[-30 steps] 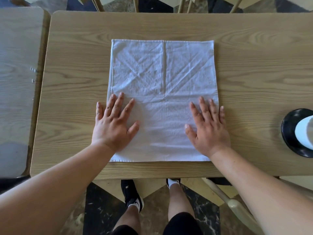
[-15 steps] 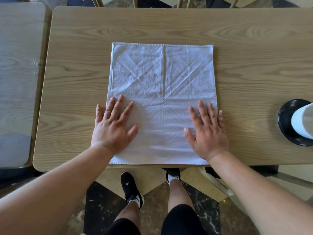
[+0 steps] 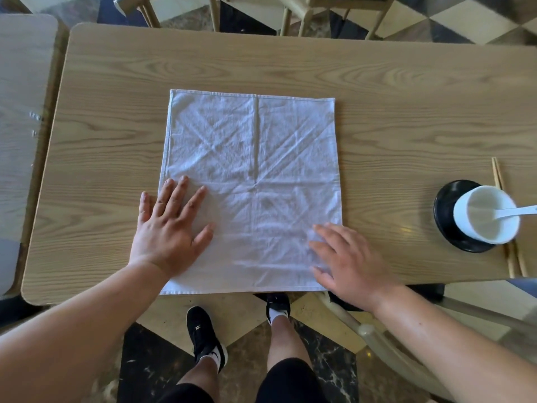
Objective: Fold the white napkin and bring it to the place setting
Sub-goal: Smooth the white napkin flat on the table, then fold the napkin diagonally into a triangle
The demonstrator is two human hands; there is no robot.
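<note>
The white napkin (image 3: 255, 175) lies spread flat and creased on the wooden table (image 3: 377, 91), its near edge level with the table's front edge. My left hand (image 3: 171, 231) rests palm down with spread fingers on the napkin's near left part. My right hand (image 3: 348, 263) lies flat at the near right corner, fingers pointing left across the cloth, slightly blurred. The place setting is at the right: a white cup (image 3: 488, 213) with a white spoon (image 3: 520, 210) on a black saucer (image 3: 447, 210), and wooden chopsticks (image 3: 514, 257) beside it.
A second table (image 3: 23, 112) stands close on the left. Chairs (image 3: 334, 13) line the far side, and one chair (image 3: 386, 338) is near my right arm. My legs and black shoes (image 3: 203, 335) show below the table's front edge.
My right hand has slid back and turned toward the napkin's near right corner. The view has shifted, so the cup, spoon and chopsticks now show fully at the right.
</note>
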